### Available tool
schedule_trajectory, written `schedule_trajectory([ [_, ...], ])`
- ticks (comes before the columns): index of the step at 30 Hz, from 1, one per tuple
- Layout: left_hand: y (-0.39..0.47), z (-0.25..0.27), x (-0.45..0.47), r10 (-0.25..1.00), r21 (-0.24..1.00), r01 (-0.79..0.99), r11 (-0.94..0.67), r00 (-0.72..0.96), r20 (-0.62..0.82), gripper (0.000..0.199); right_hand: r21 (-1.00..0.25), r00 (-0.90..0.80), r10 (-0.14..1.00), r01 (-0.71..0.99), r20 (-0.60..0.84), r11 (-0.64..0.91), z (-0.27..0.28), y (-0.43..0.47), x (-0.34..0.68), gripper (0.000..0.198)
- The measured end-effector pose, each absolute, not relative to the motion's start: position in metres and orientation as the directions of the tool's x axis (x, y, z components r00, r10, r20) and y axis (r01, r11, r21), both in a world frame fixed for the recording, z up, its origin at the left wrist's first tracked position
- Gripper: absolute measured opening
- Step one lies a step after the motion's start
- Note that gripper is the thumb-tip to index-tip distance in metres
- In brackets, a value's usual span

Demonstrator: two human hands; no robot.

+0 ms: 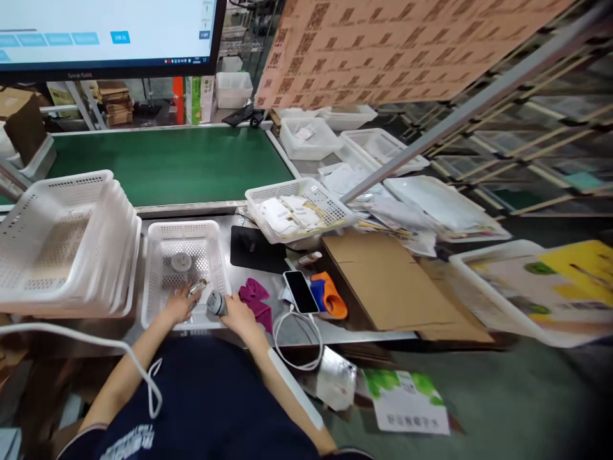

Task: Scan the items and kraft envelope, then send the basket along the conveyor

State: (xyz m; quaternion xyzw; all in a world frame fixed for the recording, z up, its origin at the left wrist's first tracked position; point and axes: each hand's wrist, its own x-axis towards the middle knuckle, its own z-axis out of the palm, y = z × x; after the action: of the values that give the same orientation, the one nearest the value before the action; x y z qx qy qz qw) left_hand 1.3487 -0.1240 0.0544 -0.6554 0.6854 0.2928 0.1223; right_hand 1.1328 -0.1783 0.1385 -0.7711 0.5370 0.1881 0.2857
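Note:
A white perforated basket point(149, 275) sits on the metal bench in front of me. Inside it, my left hand point(179, 305) is closed around a small shiny, narrow item point(197, 287) whose kind I cannot make out. At the basket's right side, my right hand point(238, 313) grips a grey cylindrical object point(216, 303) with a round top, tilted over the basket. A round white container point(181, 262) lies on the basket floor, beyond my left hand. Something pale and flat lies between the two hands, partly hidden.
Stacked white baskets point(103, 255) stand left. To the right are a purple cloth point(256, 300), a phone point(301, 292) with a white cable, an orange tape dispenser point(334, 299) and cardboard point(383, 275). Behind run a green conveyor belt point(172, 160) and a basket of cards point(330, 220). A monitor point(105, 32) hangs above.

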Motion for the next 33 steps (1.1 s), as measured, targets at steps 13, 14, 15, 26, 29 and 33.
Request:
schedule_trajectory([
  [13,-0.122,0.048,1.36,-0.79,0.079,-0.889,-0.451,0.357,-0.498,0.095,-0.213,0.365,-0.709,-0.931,-0.603,-0.298,0.137,-0.176,1.135,0.048],
  [14,-0.122,0.047,1.36,-0.79,0.08,-0.888,-0.452,0.357,-0.498,0.096,-0.215,0.371,-0.707,-0.928,-0.602,-0.304,0.138,-0.176,1.136,0.048],
  [15,-0.122,0.045,1.361,-0.79,0.082,-0.889,-0.45,0.353,-0.501,0.097,-0.222,0.382,-0.701,-0.924,-0.602,-0.312,0.139,-0.175,1.137,0.049],
  [26,-0.117,0.048,1.365,-0.783,0.116,-0.903,-0.414,0.288,-0.552,0.08,-0.396,0.557,-0.58,-0.83,-0.595,-0.392,0.134,-0.154,1.166,0.047],
  [29,-0.115,0.051,1.366,-0.789,0.137,-0.906,-0.401,0.265,-0.554,0.07,-0.407,0.543,-0.593,-0.84,-0.595,-0.36,0.127,-0.151,1.167,0.05],
  [33,-0.113,0.051,1.365,-0.791,0.149,-0.905,-0.398,0.256,-0.556,0.075,-0.402,0.502,-0.616,-0.863,-0.608,-0.306,0.121,-0.149,1.163,0.046],
])
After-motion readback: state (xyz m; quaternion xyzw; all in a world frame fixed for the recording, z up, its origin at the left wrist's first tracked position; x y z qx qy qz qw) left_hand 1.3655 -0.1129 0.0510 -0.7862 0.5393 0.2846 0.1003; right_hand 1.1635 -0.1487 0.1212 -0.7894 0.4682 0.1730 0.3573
